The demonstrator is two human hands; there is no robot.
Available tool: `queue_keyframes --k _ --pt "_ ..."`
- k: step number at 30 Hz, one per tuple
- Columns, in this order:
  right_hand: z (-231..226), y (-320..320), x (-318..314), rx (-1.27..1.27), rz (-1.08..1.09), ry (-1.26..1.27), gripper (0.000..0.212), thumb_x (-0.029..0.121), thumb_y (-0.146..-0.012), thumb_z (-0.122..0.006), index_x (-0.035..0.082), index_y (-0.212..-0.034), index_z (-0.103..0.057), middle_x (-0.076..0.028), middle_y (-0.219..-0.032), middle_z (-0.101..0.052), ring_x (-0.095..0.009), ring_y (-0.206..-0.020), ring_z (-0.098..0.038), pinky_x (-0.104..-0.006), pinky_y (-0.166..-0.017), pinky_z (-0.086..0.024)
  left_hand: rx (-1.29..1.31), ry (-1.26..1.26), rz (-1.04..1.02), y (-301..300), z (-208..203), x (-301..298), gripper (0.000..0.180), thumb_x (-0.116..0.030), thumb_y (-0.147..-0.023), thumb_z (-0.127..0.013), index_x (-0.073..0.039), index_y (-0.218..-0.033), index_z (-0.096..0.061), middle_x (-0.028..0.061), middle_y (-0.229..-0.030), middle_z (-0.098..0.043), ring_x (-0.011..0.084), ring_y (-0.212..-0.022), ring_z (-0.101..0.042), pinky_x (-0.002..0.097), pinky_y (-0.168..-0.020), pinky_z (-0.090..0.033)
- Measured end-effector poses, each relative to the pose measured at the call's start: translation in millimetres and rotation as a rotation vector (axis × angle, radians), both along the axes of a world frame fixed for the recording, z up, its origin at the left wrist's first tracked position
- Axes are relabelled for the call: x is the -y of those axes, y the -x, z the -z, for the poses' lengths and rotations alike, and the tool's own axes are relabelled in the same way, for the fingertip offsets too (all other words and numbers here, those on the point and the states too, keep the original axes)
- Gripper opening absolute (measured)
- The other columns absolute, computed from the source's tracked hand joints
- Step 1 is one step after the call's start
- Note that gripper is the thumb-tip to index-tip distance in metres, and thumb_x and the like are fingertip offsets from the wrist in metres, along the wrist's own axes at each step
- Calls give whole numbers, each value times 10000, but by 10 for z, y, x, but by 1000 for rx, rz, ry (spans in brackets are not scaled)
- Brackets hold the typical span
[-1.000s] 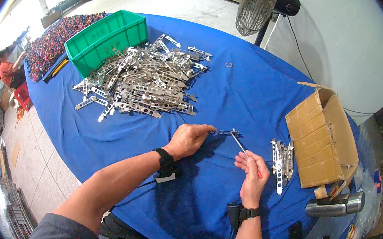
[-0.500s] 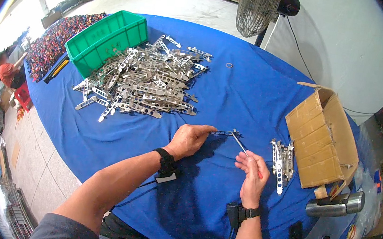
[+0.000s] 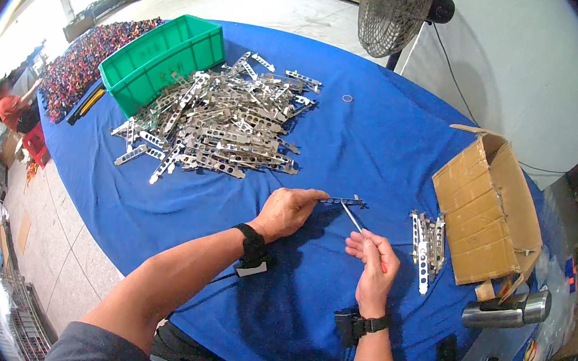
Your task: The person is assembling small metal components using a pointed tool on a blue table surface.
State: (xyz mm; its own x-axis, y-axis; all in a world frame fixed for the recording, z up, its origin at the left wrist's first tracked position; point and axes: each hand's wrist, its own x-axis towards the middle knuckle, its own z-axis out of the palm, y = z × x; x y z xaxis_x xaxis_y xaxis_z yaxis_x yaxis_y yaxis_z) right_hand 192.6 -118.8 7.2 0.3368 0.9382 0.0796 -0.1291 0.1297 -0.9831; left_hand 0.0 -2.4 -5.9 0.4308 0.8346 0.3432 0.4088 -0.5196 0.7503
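My left hand (image 3: 287,213) pinches one end of a flat perforated metal bracket (image 3: 344,201), held a little above the blue cloth. My right hand (image 3: 377,265) grips a thin tool (image 3: 352,217) with a pale metal shaft and a bit of red handle showing. Its shaft end meets the bracket, near the middle of the exposed length. To the right of my right hand lies a small stack of metal brackets (image 3: 425,253). A large heap of similar metal brackets (image 3: 217,122) spreads over the cloth beyond my left hand.
A green plastic crate (image 3: 125,83) stands behind the heap, and an open cardboard box (image 3: 470,215) sits at the right. Nearby lies a steel flask (image 3: 502,310). A fan (image 3: 393,14) stands past the far edge. At the far left sits another person (image 3: 12,110).
My right hand and the tool have shifted slightly left, moving the shaft end inward along the bracket. My left hand still holds the bracket in nearly the same place.
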Motion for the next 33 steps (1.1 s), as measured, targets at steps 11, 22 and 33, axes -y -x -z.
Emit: queue_keyframes --k 11,22,33 --pt "-16 -45 0 64 63 -24 245 119 -997 -493 -60 -1080 -637 -195 -999 -699 -251 -883 -702 -337 -781 -564 10 -42 5 -13 -14 6 225 -94 -946 -555 -53 -1119 -694 203 -883 -700 312 -762 -709 389 -685 -540" --pt "-34 -52 19 57 19 8 238 103 -984 -499 -65 -1066 -646 -192 -986 -700 -254 -876 -702 -344 -754 -569 -31 40 -24 -18 -65 22 235 -108 -911 -563 -108 -1105 -695 183 -889 -697 368 -817 -680 440 -707 -544" --pt "-37 -11 5 37 41 -15 239 106 -986 -492 -60 -1066 -644 -196 -980 -696 -259 -872 -701 -345 -744 -572 -9 -39 -11 -8 -1 4 221 -96 -943 -559 -60 -1115 -694 195 -842 -691 290 -699 -694 388 -645 -531"
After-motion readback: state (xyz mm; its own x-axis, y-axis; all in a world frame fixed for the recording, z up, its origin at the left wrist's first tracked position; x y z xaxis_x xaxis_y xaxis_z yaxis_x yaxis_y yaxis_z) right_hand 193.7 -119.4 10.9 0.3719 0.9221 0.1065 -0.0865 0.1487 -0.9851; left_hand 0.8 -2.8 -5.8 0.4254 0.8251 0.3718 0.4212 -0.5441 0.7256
